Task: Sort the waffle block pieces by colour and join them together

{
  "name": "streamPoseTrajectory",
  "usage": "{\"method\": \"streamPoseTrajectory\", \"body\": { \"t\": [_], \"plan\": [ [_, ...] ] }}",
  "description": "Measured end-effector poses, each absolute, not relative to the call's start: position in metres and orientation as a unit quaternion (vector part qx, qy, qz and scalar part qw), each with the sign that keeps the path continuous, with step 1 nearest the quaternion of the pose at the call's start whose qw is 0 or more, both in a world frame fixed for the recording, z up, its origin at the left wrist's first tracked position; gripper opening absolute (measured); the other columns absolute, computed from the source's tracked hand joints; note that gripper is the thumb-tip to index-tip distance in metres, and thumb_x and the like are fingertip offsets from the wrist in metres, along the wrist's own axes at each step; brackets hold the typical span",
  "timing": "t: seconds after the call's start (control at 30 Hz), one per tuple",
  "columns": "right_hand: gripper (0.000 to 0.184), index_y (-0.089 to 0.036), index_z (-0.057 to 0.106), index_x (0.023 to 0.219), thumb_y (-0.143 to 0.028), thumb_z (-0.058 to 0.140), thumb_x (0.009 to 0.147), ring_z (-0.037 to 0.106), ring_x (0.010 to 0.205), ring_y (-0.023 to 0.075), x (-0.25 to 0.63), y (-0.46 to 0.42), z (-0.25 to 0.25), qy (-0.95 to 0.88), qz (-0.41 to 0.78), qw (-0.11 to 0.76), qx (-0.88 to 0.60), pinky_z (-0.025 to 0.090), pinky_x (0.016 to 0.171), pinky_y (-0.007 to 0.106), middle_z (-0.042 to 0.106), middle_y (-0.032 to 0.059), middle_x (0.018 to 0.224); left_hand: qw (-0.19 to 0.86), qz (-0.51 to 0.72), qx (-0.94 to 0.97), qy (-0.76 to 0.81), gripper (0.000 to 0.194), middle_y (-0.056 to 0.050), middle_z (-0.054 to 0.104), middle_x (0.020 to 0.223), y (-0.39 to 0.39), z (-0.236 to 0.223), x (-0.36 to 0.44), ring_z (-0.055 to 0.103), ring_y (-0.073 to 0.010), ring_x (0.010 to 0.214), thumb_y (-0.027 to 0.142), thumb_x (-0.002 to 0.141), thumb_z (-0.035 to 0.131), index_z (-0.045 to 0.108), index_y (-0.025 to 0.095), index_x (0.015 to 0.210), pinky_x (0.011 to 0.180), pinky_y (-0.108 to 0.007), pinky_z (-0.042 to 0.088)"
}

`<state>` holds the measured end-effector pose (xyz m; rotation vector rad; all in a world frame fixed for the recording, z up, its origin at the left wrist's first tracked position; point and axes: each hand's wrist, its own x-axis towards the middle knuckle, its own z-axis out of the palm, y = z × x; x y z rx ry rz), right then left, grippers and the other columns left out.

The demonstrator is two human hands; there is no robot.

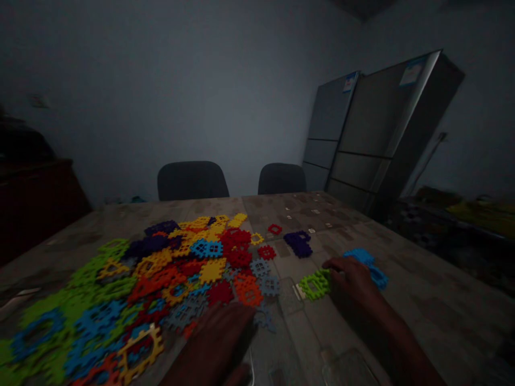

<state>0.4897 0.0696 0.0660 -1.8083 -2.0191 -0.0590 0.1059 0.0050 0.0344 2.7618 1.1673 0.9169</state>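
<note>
My right hand [354, 274] grips the right end of a lime-green interlocking building tile [315, 285] with a square opening, on the right half of the table. Light-blue tiles [376, 276] lie just beyond that hand. My left hand [219, 335] is low in the middle, over the near edge of a large spread of coloured interlocking tiles. It is dark and smeared, so its fingers do not show clearly. Closest to it are a dark red tile [220, 293], an orange tile [248, 290] and grey tiles [187, 312].
Purple tiles [298, 243] and a small red ring-shaped tile [274, 229] lie apart from the spread. The table [434, 284] has a patterned cover. Two dark chairs [193, 179] stand behind it, with a tall grey fridge [364, 126] at the back right.
</note>
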Motion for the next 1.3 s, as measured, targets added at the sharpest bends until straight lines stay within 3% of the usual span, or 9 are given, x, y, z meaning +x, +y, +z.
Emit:
{"method": "streamPoseTrajectory", "body": {
  "t": [0.17,0.3,0.47,0.63,1.3],
  "plan": [
    [0.040,-0.020,0.075,0.110,-0.017,0.046,0.082,0.069,0.101,0.0306,0.499,0.073,0.054,-0.722,0.005,0.251,-0.644,0.051,0.089,0.046,0.077,0.0123,0.107,0.168,0.159,0.884,0.406,0.078,-0.011,0.045,0.156,0.030,0.073,0.207,0.043,-0.0316,0.143,0.020,0.081,0.067,0.039,0.022,0.153,0.120,-0.051,0.036],
    [0.048,-0.019,0.070,0.119,-0.011,0.045,0.079,0.063,0.116,0.0276,0.502,0.074,0.047,-0.734,0.019,0.272,-0.623,0.048,0.100,0.044,0.072,0.0117,0.121,0.216,0.128,0.872,0.419,0.079,-0.012,0.039,0.160,0.056,0.074,0.269,0.034,-0.0297,0.148,0.026,0.083,0.066,0.035,0.016,0.155,0.126,-0.052,0.019],
    [0.045,-0.021,0.069,0.121,-0.013,0.046,0.083,0.062,0.119,0.0274,0.498,0.071,0.044,-0.742,0.034,0.283,-0.607,0.045,0.105,0.046,0.070,0.0114,0.124,0.201,0.126,0.866,0.439,0.078,-0.015,0.051,0.150,0.078,0.059,0.297,0.044,-0.0327,0.138,0.027,0.083,0.067,0.037,0.014,0.154,0.121,-0.053,0.026],
    [0.039,-0.019,0.069,0.122,-0.019,0.046,0.090,0.062,0.118,0.0290,0.497,0.069,0.047,-0.742,0.049,0.284,-0.605,0.045,0.104,0.048,0.070,0.0131,0.122,0.181,0.128,0.863,0.454,0.072,-0.013,0.057,0.143,0.081,0.054,0.297,0.049,-0.0306,0.132,0.023,0.084,0.064,0.040,0.016,0.152,0.119,-0.047,0.029],
    [0.040,-0.018,0.069,0.123,-0.022,0.047,0.090,0.062,0.117,0.0292,0.498,0.067,0.048,-0.746,0.065,0.271,-0.605,0.046,0.102,0.046,0.071,0.0135,0.122,0.173,0.178,0.851,0.463,0.070,-0.012,0.061,0.135,0.081,0.044,0.300,0.051,-0.0301,0.126,0.024,0.080,0.063,0.046,0.013,0.147,0.116,-0.044,0.032]
  ]
}}
